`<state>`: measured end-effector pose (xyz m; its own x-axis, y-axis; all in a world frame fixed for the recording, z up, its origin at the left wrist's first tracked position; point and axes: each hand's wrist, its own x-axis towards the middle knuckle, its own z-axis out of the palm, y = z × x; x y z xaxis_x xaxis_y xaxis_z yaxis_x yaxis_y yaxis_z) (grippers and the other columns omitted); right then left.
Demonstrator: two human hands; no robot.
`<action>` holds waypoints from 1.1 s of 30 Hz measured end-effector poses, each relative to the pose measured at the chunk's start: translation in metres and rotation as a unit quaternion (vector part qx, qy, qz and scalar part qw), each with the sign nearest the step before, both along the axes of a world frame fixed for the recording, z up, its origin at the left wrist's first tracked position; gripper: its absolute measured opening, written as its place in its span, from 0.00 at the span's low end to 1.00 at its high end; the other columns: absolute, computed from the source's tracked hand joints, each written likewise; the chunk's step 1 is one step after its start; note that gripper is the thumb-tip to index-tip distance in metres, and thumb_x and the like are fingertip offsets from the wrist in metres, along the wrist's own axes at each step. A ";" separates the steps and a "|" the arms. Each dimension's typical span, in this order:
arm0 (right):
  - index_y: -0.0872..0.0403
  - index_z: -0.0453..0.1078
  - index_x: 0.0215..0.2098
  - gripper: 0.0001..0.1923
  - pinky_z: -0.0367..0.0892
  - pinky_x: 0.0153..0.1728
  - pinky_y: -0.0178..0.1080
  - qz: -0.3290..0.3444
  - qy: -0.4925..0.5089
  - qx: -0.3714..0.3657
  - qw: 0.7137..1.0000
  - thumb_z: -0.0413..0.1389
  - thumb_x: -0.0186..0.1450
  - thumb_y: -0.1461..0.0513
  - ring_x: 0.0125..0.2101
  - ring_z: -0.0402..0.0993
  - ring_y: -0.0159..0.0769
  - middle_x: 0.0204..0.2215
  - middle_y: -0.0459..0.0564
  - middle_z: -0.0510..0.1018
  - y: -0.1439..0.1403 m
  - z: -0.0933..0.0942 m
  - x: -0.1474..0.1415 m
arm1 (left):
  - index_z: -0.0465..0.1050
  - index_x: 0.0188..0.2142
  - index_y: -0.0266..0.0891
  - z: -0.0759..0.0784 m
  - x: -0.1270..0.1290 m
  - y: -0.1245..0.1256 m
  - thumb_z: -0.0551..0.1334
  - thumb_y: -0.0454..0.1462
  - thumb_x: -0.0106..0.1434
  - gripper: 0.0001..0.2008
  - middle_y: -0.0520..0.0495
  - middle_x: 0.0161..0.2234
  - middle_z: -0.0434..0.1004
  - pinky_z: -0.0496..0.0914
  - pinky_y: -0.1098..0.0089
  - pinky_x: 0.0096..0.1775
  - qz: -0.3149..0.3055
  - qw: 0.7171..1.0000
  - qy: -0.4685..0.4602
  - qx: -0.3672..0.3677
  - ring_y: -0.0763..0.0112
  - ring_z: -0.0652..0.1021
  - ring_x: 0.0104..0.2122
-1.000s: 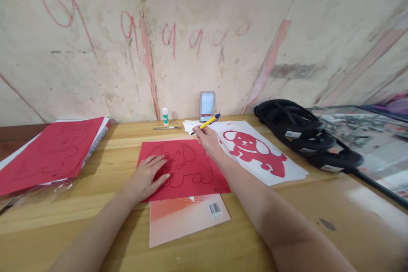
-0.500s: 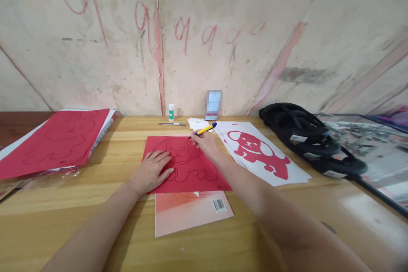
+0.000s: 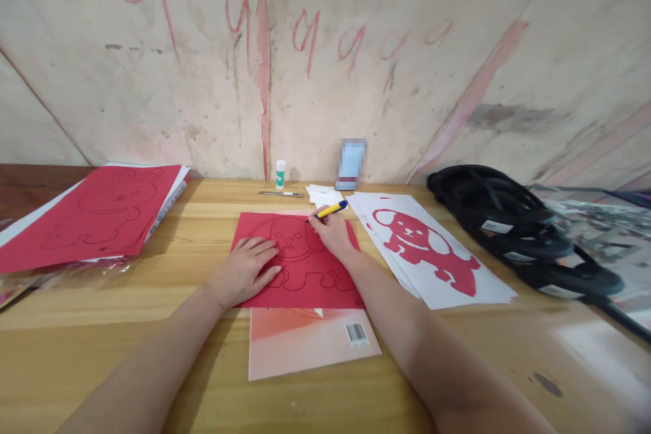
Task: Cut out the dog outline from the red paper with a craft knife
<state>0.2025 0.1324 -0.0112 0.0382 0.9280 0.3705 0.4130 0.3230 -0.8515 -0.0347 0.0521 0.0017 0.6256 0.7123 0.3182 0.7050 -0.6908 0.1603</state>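
Observation:
A red sheet of paper [image 3: 300,295] with a dog outline drawn in dark lines lies in front of me, partly over a pale orange booklet [image 3: 310,346] with a barcode. My left hand [image 3: 249,268] rests flat on the sheet's left side, fingers apart. Pinched in my right hand [image 3: 331,234] is a yellow and blue pen [image 3: 330,209], its tip at the upper part of the dog's head. To the right, a white sheet [image 3: 447,227] carries a red paper cutout of a dog [image 3: 427,247].
Red sheets with a drawn outline [image 3: 116,210] lie stacked at left. Along the wall are a glue stick [image 3: 280,175], a slim pen-like tool [image 3: 282,194], white paper scraps [image 3: 325,196] and a leaning phone [image 3: 350,164]. Black strapped objects [image 3: 508,224] lie at right.
The view has shifted slightly, so most things appear moved a little right. The pen tip stays near the top of the dog's head; my left hand remains flat on the sheet.

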 end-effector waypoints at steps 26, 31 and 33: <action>0.54 0.66 0.26 0.09 0.61 0.25 0.34 0.007 -0.052 -0.007 0.999 0.52 0.57 0.57 0.23 0.67 0.34 0.20 0.46 0.70 -0.001 0.002 0.002 | 0.71 0.53 0.41 0.000 0.000 0.000 0.52 0.46 0.68 0.19 0.43 0.52 0.74 0.64 0.53 0.54 -0.007 0.999 -0.030 -0.017 0.57 0.71 0.52; 0.54 0.66 0.26 0.08 0.60 0.24 0.34 0.007 -0.057 -0.009 0.998 0.53 0.57 0.56 0.22 0.66 0.33 0.19 0.45 0.70 0.000 0.000 0.002 | 0.71 0.53 0.41 0.000 -0.001 0.000 0.52 0.46 0.69 0.19 0.43 0.53 0.74 0.64 0.54 0.54 -0.006 0.999 -0.029 -0.015 0.57 0.70 0.53; 0.53 0.66 0.26 0.08 0.59 0.24 0.35 0.007 -0.057 -0.010 0.998 0.53 0.57 0.56 0.22 0.65 0.34 0.19 0.45 0.69 0.000 0.001 0.001 | 0.71 0.53 0.41 0.000 -0.001 0.000 0.52 0.46 0.69 0.19 0.43 0.53 0.73 0.64 0.54 0.54 -0.006 0.999 -0.029 -0.013 0.57 0.70 0.53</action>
<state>0.2037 0.1320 -0.0099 -0.0162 0.9355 0.3529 0.5027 0.3127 -0.8059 -0.0353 0.0525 0.0014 0.6153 0.7132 0.3359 0.6853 -0.6945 0.2192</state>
